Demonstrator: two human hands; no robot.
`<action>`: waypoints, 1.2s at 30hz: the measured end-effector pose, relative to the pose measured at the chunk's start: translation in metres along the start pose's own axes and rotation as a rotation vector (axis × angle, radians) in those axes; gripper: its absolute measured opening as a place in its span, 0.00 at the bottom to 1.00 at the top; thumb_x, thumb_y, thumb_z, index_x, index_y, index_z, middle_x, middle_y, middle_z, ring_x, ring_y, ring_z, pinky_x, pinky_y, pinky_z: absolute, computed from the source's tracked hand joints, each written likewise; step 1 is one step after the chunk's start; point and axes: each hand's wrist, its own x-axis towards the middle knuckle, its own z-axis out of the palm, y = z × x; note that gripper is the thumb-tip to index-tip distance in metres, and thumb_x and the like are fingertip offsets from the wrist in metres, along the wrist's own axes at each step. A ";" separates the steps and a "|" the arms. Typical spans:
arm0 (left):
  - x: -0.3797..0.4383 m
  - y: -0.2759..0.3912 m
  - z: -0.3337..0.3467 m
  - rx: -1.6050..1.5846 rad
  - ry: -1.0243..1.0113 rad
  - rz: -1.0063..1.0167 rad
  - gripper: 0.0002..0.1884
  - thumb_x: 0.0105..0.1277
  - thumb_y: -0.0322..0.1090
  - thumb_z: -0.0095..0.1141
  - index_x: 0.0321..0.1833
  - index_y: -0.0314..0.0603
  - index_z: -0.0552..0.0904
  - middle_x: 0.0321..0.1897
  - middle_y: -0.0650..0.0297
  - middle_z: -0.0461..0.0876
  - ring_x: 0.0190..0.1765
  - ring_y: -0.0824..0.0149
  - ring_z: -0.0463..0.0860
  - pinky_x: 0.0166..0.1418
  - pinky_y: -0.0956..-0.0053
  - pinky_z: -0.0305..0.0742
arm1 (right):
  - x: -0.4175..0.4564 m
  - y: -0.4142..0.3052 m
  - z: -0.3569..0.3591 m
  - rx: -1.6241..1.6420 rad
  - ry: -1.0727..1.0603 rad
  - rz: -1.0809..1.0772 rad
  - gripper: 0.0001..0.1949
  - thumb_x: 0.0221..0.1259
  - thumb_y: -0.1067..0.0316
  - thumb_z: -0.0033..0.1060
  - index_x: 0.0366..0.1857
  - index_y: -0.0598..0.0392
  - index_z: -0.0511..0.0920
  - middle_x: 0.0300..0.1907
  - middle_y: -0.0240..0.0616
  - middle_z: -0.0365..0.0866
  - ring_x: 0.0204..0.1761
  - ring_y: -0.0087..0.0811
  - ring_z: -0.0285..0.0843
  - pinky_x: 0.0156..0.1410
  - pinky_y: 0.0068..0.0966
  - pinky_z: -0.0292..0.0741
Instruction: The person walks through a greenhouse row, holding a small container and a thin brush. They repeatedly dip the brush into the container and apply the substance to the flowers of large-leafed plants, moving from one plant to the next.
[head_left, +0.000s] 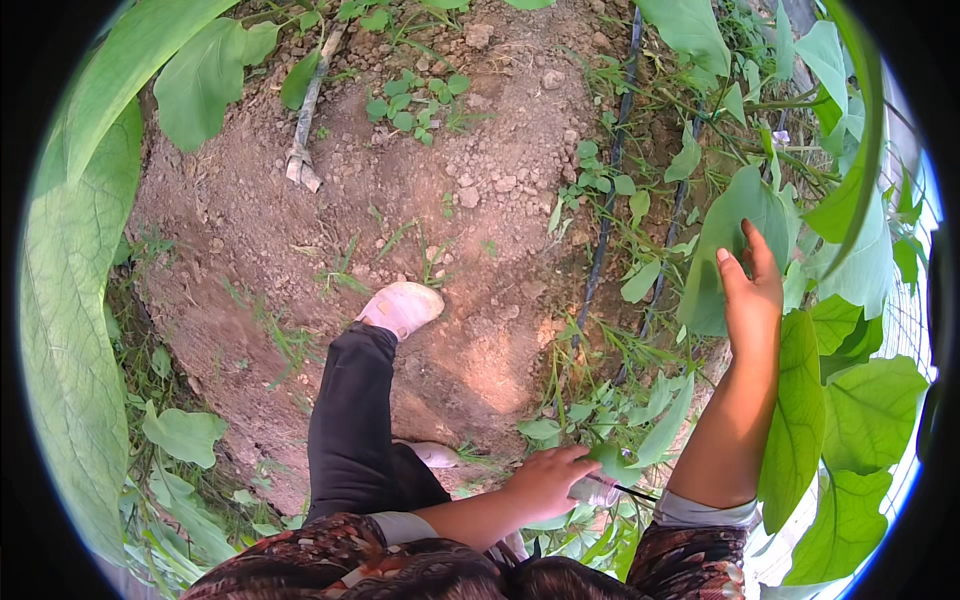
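Observation:
My right hand (754, 292) reaches up among the plants on the right. Its thumb and fingers are spread in front of a broad green leaf (724, 225), with nothing seen between them; whether they touch the leaf is unclear. Lower down, my left hand (551, 480) extends across my body. Its fingers are beside a small leaf (616, 463) and a pale, see-through object (595, 491) with a thin black strip next to it. The grip of that hand is partly hidden. The leafy plants look like eggplant, with a small pale purple flower (781, 137).
Dark drip-irrigation hoses (606, 214) run along the plant row. Reddish-brown soil (480, 247) with clods and weeds (416, 105) forms the path. A flattened pale strip (307, 120) lies there. Large leaves (71, 322) hang close at left. My foot in a pink shoe (403, 307) is on the soil.

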 end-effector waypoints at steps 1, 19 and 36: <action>0.000 0.001 -0.003 -0.005 -0.013 -0.010 0.37 0.55 0.40 0.69 0.70 0.57 0.70 0.72 0.58 0.64 0.71 0.52 0.67 0.74 0.53 0.61 | 0.000 0.005 -0.003 0.003 -0.021 0.019 0.28 0.63 0.64 0.62 0.67 0.56 0.70 0.64 0.52 0.73 0.64 0.39 0.72 0.67 0.31 0.68; 0.004 -0.022 0.010 0.106 0.025 0.198 0.35 0.49 0.34 0.70 0.65 0.56 0.75 0.67 0.61 0.71 0.68 0.53 0.71 0.72 0.58 0.64 | -0.167 -0.018 -0.095 0.770 -0.338 0.080 0.26 0.63 0.67 0.61 0.65 0.60 0.69 0.66 0.42 0.71 0.65 0.35 0.70 0.71 0.34 0.64; -0.279 0.131 -0.067 0.339 0.321 0.158 0.37 0.46 0.35 0.76 0.61 0.40 0.75 0.56 0.54 0.78 0.61 0.54 0.77 0.68 0.63 0.69 | -0.459 -0.001 -0.206 1.208 -0.587 0.317 0.18 0.67 0.72 0.58 0.59 0.63 0.72 0.52 0.40 0.80 0.53 0.28 0.77 0.61 0.26 0.73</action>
